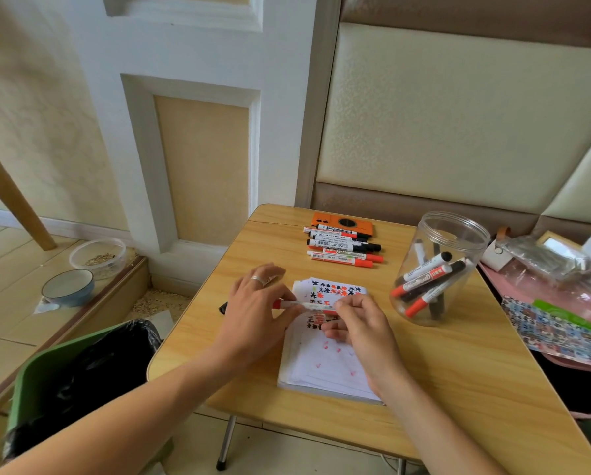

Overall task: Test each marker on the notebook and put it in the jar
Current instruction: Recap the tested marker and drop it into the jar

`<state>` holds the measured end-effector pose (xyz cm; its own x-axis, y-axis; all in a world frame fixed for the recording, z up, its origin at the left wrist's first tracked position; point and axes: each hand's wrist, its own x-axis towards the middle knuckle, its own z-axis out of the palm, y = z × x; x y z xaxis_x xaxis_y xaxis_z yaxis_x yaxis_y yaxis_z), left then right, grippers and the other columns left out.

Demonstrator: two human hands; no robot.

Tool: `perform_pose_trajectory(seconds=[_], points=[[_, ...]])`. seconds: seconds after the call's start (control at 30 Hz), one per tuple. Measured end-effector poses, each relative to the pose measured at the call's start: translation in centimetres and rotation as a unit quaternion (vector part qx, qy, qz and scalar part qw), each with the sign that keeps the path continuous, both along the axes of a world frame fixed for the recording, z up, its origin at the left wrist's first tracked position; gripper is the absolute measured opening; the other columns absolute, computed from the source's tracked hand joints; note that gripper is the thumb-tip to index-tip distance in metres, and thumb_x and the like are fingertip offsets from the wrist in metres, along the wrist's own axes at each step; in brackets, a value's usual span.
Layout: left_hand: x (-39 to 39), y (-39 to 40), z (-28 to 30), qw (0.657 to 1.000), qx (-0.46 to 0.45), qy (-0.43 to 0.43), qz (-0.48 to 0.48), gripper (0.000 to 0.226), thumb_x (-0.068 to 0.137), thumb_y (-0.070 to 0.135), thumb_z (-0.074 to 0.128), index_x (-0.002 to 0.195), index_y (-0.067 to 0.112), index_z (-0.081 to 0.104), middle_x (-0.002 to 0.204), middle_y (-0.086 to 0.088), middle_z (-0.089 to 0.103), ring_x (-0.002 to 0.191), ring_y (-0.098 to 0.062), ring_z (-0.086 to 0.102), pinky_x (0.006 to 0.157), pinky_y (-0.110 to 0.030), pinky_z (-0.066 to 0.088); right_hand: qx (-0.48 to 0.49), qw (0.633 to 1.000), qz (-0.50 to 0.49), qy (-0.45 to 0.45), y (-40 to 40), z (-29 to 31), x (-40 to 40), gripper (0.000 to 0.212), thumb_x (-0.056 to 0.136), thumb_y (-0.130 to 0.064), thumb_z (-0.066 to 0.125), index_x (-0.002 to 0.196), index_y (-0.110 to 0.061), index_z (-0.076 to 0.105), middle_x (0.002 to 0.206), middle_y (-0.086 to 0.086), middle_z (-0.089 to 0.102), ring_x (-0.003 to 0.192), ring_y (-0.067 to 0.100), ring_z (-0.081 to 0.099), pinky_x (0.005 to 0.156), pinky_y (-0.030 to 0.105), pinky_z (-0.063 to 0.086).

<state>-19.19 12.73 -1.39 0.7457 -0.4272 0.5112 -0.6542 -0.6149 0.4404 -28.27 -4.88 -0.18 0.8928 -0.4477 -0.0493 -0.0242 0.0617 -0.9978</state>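
Observation:
A white marker with red ends [307, 306] lies level over the notebook [324, 365]. My left hand [256, 310] pinches its left end and my right hand [362, 323] pinches its right end. The notebook's top part carries black and red test marks. A clear plastic jar [437, 269] stands to the right and holds several red and black markers. Several more markers [342, 246] lie in a row at the back of the wooden table [458, 371].
An orange phone-like case [342, 222] lies behind the marker row. A black cap-like piece [222, 308] sits left of my left hand. A green bin with a black bag [81, 371] stands left of the table. Clutter and a printed sheet [561, 327] crowd the right edge.

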Motion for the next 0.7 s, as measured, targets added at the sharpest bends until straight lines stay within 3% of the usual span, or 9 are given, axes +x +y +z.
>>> perform_pose_trajectory(seconds=[0.1, 0.17, 0.27, 0.33, 0.43, 0.57, 0.7], points=[[1.4, 0.9, -0.8, 0.999, 0.021, -0.013, 0.029, 0.021, 0.085, 0.05, 0.073, 0.085, 0.029, 0.069, 0.143, 0.002, 0.055, 0.144, -0.017, 0.036, 0.11, -0.04, 0.03, -0.022, 1.0, 0.009, -0.003, 0.1, -0.1, -0.1, 0.004, 0.101, -0.004, 0.059, 0.1, 0.0, 0.059, 0.09, 0.026, 0.07, 0.066, 0.021, 0.07, 0.06, 0.026, 0.057], [2.1, 1.2, -1.3, 0.999, 0.027, 0.009, 0.046, 0.022, 0.085, 0.046, 0.072, 0.083, 0.029, 0.059, 0.144, 0.0, 0.053, 0.142, -0.02, 0.04, 0.109, -0.04, 0.032, -0.033, 0.999, 0.014, -0.003, 0.1, -0.1, -0.2, 0.004, 0.1, -0.002, 0.058, 0.097, 0.0, 0.06, 0.088, 0.024, 0.07, 0.066, 0.021, 0.07, 0.06, 0.026, 0.057], [2.6, 1.0, -1.7, 0.995, 0.058, 0.038, 0.078, 0.02, 0.087, 0.04, 0.064, 0.089, 0.027, 0.049, 0.124, -0.002, 0.058, 0.11, -0.026, 0.06, 0.091, -0.039, 0.04, -0.056, 0.998, 0.023, 0.0, 0.1, -0.3, -0.2, 0.007, 0.101, 0.0, 0.056, 0.095, -0.001, 0.061, 0.083, 0.016, 0.071, 0.066, 0.02, 0.07, 0.061, 0.03, 0.057], [2.8, 0.8, -1.9, 0.993, 0.068, 0.04, 0.09, 0.018, 0.09, 0.036, 0.06, 0.095, 0.023, 0.049, 0.106, -0.001, 0.057, 0.095, -0.027, 0.059, 0.081, -0.038, 0.04, -0.072, 0.997, 0.03, 0.004, 0.1, -0.5, -0.2, 0.008, 0.1, 0.0, 0.055, 0.095, -0.001, 0.061, 0.08, 0.013, 0.072, 0.066, 0.021, 0.069, 0.063, 0.035, 0.056], [3.5, 0.8, -1.8, 0.993, 0.039, 0.048, 0.097, 0.013, 0.092, 0.021, 0.059, 0.1, 0.019, 0.049, 0.096, 0.0, 0.052, 0.088, -0.026, 0.053, 0.074, -0.037, 0.038, -0.076, 0.996, 0.037, 0.005, 0.1, -0.6, -0.3, 0.01, 0.099, 0.001, 0.054, 0.094, -0.001, 0.062, 0.084, 0.014, 0.072, 0.066, 0.02, 0.068, 0.059, 0.029, 0.054], [4.6, 0.8, -1.4, 0.99, 0.011, 0.075, 0.12, 0.017, 0.092, 0.011, 0.06, 0.106, 0.015, 0.052, 0.101, -0.006, 0.055, 0.091, -0.025, 0.051, 0.076, -0.036, 0.043, -0.081, 0.996, 0.044, 0.005, 0.1, -0.7, -0.3, 0.013, 0.1, 0.003, 0.052, 0.092, -0.001, 0.062, 0.089, 0.019, 0.073, 0.066, 0.02, 0.068, 0.057, 0.026, 0.052], [4.0, -0.3, -1.2, 0.987, 0.037, 0.044, 0.147, 0.02, 0.089, 0.015, 0.057, 0.109, 0.015, 0.053, 0.106, -0.006, 0.056, 0.097, -0.026, 0.051, 0.084, -0.035, 0.035, -0.079, 0.995, 0.059, 0.006, -0.2, -0.7, -0.2, 0.012, 0.101, 0.0, 0.053, 0.094, -0.001, 0.063, 0.084, 0.011, 0.073, 0.067, 0.02, 0.068, 0.059, 0.028, 0.053]])
